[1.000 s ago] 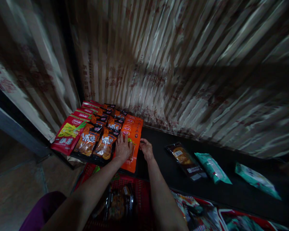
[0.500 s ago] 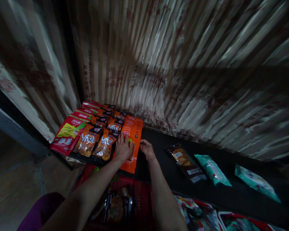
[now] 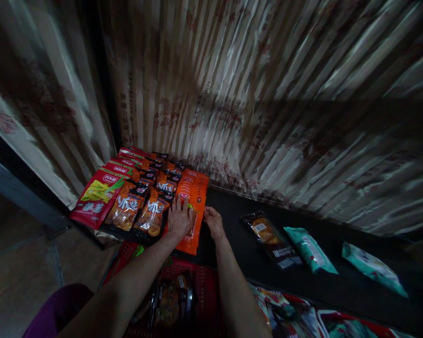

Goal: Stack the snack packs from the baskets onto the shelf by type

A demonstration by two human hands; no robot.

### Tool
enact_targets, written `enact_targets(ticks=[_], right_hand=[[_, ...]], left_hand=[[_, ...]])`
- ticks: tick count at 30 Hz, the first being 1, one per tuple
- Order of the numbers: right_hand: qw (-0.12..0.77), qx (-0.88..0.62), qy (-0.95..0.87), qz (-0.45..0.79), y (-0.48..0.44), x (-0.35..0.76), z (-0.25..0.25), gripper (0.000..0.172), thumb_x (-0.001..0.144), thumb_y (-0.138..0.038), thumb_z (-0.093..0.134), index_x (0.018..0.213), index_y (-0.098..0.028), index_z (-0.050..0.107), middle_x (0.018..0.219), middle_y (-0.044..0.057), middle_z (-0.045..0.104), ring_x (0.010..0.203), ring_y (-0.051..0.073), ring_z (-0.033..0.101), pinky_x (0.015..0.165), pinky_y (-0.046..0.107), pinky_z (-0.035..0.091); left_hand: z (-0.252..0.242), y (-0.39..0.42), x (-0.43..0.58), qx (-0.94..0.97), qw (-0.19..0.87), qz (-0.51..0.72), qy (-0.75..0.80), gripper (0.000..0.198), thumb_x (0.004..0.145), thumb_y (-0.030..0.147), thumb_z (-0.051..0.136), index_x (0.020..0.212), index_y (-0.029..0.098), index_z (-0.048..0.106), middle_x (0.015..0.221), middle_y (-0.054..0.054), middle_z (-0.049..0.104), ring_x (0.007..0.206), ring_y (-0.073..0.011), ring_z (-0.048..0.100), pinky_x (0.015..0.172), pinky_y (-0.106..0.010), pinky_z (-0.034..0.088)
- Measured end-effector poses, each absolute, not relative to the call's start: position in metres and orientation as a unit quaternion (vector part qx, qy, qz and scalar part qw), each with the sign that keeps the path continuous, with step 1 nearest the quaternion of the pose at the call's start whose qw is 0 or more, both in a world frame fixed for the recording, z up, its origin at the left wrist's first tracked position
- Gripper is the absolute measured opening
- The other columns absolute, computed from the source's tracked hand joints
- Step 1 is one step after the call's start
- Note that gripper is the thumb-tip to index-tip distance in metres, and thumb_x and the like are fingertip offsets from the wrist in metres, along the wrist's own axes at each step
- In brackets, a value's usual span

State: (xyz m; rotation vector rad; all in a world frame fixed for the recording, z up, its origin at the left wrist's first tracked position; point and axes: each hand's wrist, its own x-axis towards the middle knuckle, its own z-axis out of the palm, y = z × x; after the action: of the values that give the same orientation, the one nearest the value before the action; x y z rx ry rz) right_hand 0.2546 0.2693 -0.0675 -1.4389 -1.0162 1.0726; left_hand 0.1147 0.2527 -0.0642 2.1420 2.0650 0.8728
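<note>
lays the left hand (image 3: 179,218) palm-down, fingers spread and slack, gripping nothing, on the near half of the bright orange flat plastic snack packet (image 3: 196,190). sets the right hand (image 3: 214,221) against that packet's right edge, fingers curled at the rim; cannot tell whether pinching it or merely touching. orange packet atop a fanned stack of the same kind, on the left part of the long black shelf (image 3: 338,284), near end reaching the shelf's front edge. just left of it and touching, two rows of black-and-orange glossy snack pouches (image 3: 127,209); beyond those, a row of red foil bags with a yellow picture (image 3: 97,197). well to the right on the shelf, a dark flat pouch with a white label (image 3: 271,239), a teal pillow packet (image 3: 310,249) just beside it, and a second teal packet (image 3: 372,267) farther right. below the forearms, a red plastic mesh basket (image 3: 206,281) with dark packets inside.
</note>
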Motion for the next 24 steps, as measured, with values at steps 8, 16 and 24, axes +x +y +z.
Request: enact_targets(ticks=[8,16,24], right_hand=[[0.504,-0.662,-0.502,0.235,0.262,0.246,-0.072,0.051,0.081,-0.054,0.045,0.116,-0.020,0.060,0.110,0.008,0.065,0.099,0.021,0.059,0.083,0.034,0.048],[0.302,-0.650,-0.697,-0.001,0.203,0.205,-0.073,0.049,0.090,-0.018,0.030,0.137,-0.018,0.043,0.149,0.008,0.033,0.142,0.022,0.015,0.108,0.042,0.030],[0.199,-0.639,-0.742,-0.038,0.187,0.193,-0.068,0.048,0.093,-0.031,0.034,0.141,-0.024,0.037,0.154,0.006,0.020,0.143,0.027,0.005,0.110,0.048,0.022]], left_hand=[[-0.062,0.250,0.111,0.692,0.010,0.313,0.651,0.042,0.092,0.030,0.036,0.128,0.015,0.051,0.142,-0.015,0.041,0.133,-0.0294,0.033,0.104,-0.048,0.034],[-0.051,0.246,0.100,0.700,0.045,0.348,0.622,0.037,0.091,0.019,0.033,0.115,0.011,0.059,0.127,-0.012,0.057,0.124,-0.0235,0.045,0.106,-0.041,0.036],[-0.080,0.173,0.084,0.744,0.018,0.314,0.590,0.045,0.090,0.016,0.032,0.133,0.009,0.044,0.144,-0.015,0.039,0.140,-0.0238,0.024,0.111,-0.045,0.031]])
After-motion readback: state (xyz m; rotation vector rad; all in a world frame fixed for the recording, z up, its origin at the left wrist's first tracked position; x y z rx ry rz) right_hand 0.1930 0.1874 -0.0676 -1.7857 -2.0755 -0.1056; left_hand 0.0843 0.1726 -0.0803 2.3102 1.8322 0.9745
